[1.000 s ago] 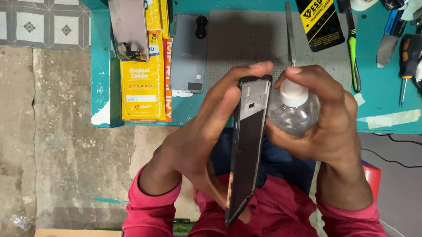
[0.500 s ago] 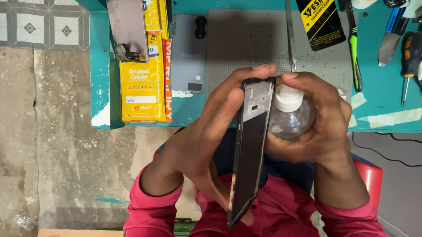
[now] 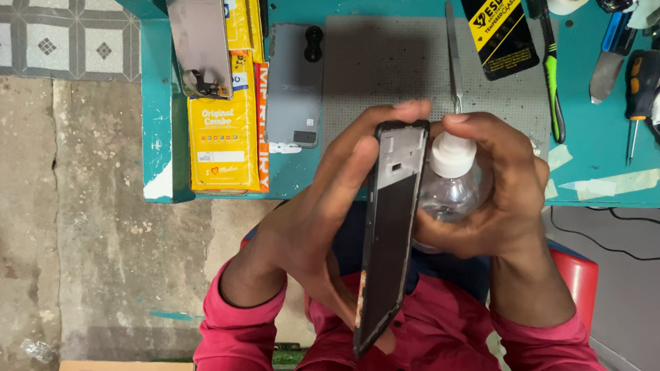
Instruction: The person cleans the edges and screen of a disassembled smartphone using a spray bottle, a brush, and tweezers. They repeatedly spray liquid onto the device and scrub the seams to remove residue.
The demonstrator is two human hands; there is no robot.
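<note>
L hand (image 3: pixel 321 208) is gripping the phone frame (image 3: pixel 389 234), fingers curled round its far edge, thumb side behind, holding it edge-up over the lap w/ the top end just under the fingertips. R hand (image 3: pixel 495 190) is wrapping tight round a small clear bottle (image 3: pixel 450 192), index finger resting over the white cap (image 3: pixel 452 154), nozzle pressing right against the frame's upper inner edge. Looks like the step in hand is dosing liquid along the frame's rim near the top; next move, I'd judge, is calling for a gentle squeeze and a steady slide down the edge, keeping the frame tilted so nothing is running onto the red shirt (image 3: pixel 442 349). Moving outward: a grey perforated mat (image 3: pixel 382 60) is lying on the teal bench (image 3: pixel 605 109), tweezers (image 3: pixel 452 53) on it just beyond the hands. A grey phone back (image 3: pixel 295 82) is sitting left of the mat, beside yellow boxes (image 3: pixel 224 127) w/ a display panel (image 3: pixel 199 32) on top. Black-yellow packet (image 3: pixel 500 32), green-handled tool (image 3: pixel 552 77), screwdriver (image 3: pixel 638 85) over to the right. Floor is rough concrete (image 3: pixel 50 216), patterned tile (image 3: pixel 45 16) at top left, red stool (image 3: pixel 585 282) underneath.
</note>
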